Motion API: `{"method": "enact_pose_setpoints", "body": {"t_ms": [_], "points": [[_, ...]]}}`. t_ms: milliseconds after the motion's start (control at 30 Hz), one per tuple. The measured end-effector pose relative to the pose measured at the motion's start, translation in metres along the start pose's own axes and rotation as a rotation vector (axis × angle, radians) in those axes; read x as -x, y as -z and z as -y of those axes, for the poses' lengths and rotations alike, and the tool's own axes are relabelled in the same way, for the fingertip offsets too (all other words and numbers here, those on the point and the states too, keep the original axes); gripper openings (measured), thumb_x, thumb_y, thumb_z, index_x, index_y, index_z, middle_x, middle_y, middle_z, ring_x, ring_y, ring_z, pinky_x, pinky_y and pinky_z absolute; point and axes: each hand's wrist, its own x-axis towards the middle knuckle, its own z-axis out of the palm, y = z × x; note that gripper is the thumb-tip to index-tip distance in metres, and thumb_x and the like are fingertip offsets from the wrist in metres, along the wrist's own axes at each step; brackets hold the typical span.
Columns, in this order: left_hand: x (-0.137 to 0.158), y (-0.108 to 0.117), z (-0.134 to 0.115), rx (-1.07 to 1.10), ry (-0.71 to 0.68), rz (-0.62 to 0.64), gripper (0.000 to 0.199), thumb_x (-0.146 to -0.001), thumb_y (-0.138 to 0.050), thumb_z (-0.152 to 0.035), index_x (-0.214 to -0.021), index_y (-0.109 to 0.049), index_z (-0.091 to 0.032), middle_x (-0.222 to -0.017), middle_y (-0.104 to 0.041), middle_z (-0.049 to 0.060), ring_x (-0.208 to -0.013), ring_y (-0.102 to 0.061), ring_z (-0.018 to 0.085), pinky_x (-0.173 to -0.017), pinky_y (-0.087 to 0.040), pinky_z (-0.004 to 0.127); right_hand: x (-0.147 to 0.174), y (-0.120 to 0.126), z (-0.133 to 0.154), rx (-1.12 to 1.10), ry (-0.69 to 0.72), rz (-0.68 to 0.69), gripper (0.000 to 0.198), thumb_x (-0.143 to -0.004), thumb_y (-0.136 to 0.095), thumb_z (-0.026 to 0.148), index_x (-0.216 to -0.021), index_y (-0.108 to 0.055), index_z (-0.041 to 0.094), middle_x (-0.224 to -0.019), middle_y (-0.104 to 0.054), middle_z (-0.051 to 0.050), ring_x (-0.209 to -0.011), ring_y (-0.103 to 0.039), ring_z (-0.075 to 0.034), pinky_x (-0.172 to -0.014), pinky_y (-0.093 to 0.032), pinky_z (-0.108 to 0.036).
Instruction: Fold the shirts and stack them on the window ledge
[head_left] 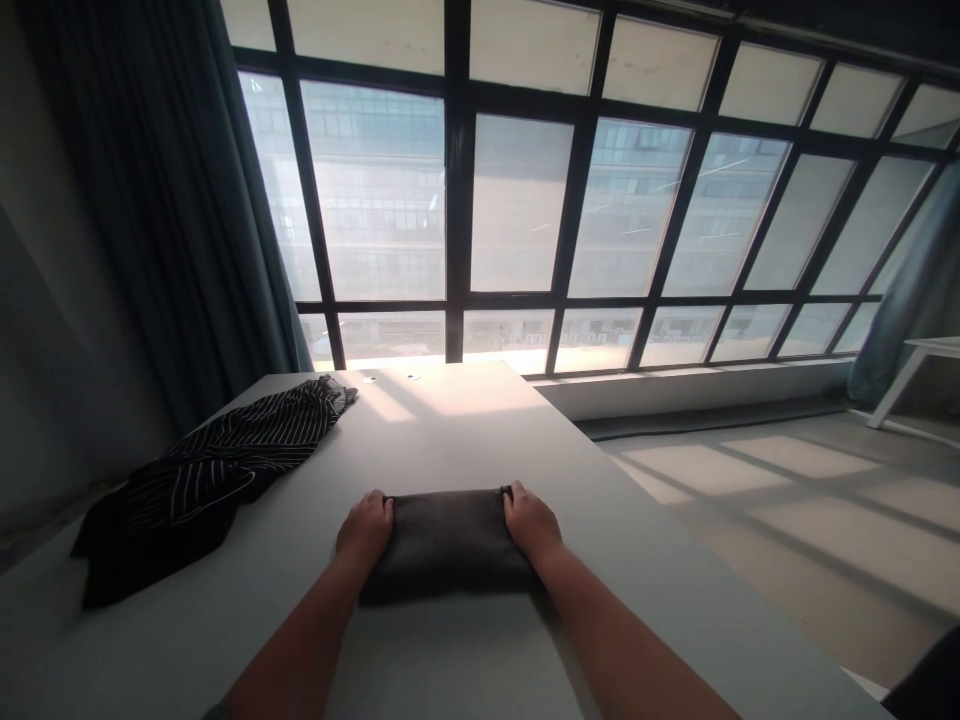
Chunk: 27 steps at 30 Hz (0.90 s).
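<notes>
A folded black cloth (450, 545) lies on the white table in front of me, a smooth rectangle that looks like a garment, though its exact kind does not show. My left hand (366, 532) grips its far left corner, fingers curled over the edge. At the far right corner, my right hand (531, 522) holds the cloth the same way. The near edge of the cloth casts a soft shadow on the tabletop. To the left, a rumpled black garment with thin white stripes (240, 465) is spread loosely, apart from both hands.
The white table (465, 430) stretches toward large black-framed windows (517, 205). A dark curtain (165, 200) hangs at the left. Sunlit floor (795, 520) lies beyond the table's right edge, with another white table (930, 350) at the far right.
</notes>
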Motion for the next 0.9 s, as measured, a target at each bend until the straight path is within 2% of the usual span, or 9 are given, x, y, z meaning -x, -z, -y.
{"method": "enact_pose_setpoints", "body": {"t_ms": [100, 200, 300, 367, 433, 533, 700, 800, 900], "points": [[-0.003, 0.002, 0.001, -0.075, -0.041, -0.006, 0.025, -0.102, -0.046, -0.021, -0.114, -0.066, -0.014, -0.112, -0.074, 0.017, -0.108, -0.069, 0.034, -0.09, -0.05, 0.042, -0.001, -0.004, -0.001, 0.07, 0.014, -0.004, 0.03, -0.108, -0.041, 0.03, -0.12, -0.065, 0.016, -0.115, -0.07, -0.015, -0.097, -0.069, -0.025, -0.082, -0.047, -0.033], [-0.001, 0.007, -0.014, -0.109, -0.16, -0.024, 0.036, -0.104, -0.043, -0.022, -0.132, -0.064, -0.017, -0.128, -0.072, 0.016, -0.122, -0.063, 0.035, -0.1, -0.047, 0.047, 0.003, 0.0, 0.011, 0.124, 0.041, -0.04, 0.037, -0.105, -0.041, 0.023, -0.134, -0.062, 0.016, -0.137, -0.061, -0.02, -0.12, -0.061, -0.032, -0.096, -0.046, -0.04], [0.004, -0.001, -0.041, -0.102, -0.342, 0.014, 0.037, -0.107, -0.043, -0.032, -0.137, -0.064, -0.026, -0.139, -0.069, 0.01, -0.132, -0.059, 0.03, -0.111, -0.042, 0.046, 0.012, -0.003, 0.035, 0.15, 0.196, -0.091, 0.049, -0.103, -0.042, 0.018, -0.15, -0.054, 0.02, -0.158, -0.047, -0.019, -0.145, -0.041, -0.036, -0.117, -0.032, -0.052], [0.009, -0.014, -0.055, -0.097, -0.434, 0.063, 0.037, -0.107, -0.044, -0.034, -0.137, -0.065, -0.03, -0.139, -0.069, 0.007, -0.133, -0.06, 0.028, -0.116, -0.039, 0.046, 0.019, -0.01, 0.049, 0.129, 0.324, -0.049, 0.048, -0.104, -0.042, 0.024, -0.151, -0.055, 0.023, -0.158, -0.05, -0.017, -0.147, -0.041, -0.034, -0.123, -0.023, -0.056], [0.011, -0.027, -0.06, -0.095, -0.483, 0.105, 0.037, -0.107, -0.044, -0.034, -0.138, -0.065, -0.031, -0.139, -0.069, 0.007, -0.132, -0.06, 0.028, -0.12, -0.037, 0.049, 0.021, -0.019, 0.053, 0.09, 0.377, 0.05, 0.046, -0.107, -0.041, 0.031, -0.147, -0.06, 0.023, -0.154, -0.055, -0.015, -0.145, -0.046, -0.033, -0.125, -0.022, -0.056], [0.01, -0.037, -0.051, -0.093, -0.502, 0.137, 0.04, -0.108, -0.044, -0.035, -0.144, -0.06, -0.03, -0.144, -0.066, 0.007, -0.136, -0.058, 0.028, -0.123, -0.034, 0.05, 0.017, -0.027, 0.043, 0.051, 0.373, 0.133, 0.049, -0.108, -0.04, 0.039, -0.15, -0.058, 0.023, -0.158, -0.053, -0.014, -0.149, -0.043, -0.031, -0.127, -0.02, -0.052], [0.005, -0.034, -0.032, -0.117, -0.46, 0.144, 0.044, -0.109, -0.041, -0.038, -0.149, -0.055, -0.026, -0.148, -0.063, 0.009, -0.14, -0.054, 0.028, -0.125, -0.031, 0.048, 0.007, -0.024, 0.019, 0.058, 0.33, 0.118, 0.054, -0.109, -0.04, 0.045, -0.155, -0.053, 0.019, -0.158, -0.052, -0.014, -0.15, -0.041, -0.03, -0.129, -0.016, -0.048], [0.003, -0.027, -0.025, -0.152, -0.414, 0.146, 0.04, -0.109, -0.039, -0.038, -0.139, -0.061, -0.023, -0.141, -0.066, 0.012, -0.134, -0.058, 0.031, -0.12, -0.037, 0.05, 0.003, -0.019, 0.01, 0.066, 0.277, 0.073, 0.046, -0.109, -0.041, 0.04, -0.146, -0.061, 0.021, -0.149, -0.06, -0.013, -0.141, -0.049, -0.028, -0.123, -0.025, -0.044], [0.003, -0.017, -0.022, -0.194, -0.388, 0.165, 0.039, -0.109, -0.037, -0.036, -0.126, -0.066, -0.019, -0.128, -0.07, 0.015, -0.122, -0.064, 0.032, -0.107, -0.047, 0.048, -0.002, -0.014, 0.002, 0.071, 0.247, 0.058, 0.039, -0.108, -0.042, 0.036, -0.132, -0.068, 0.018, -0.136, -0.065, -0.015, -0.129, -0.056, -0.027, -0.113, -0.036, -0.04]]}}
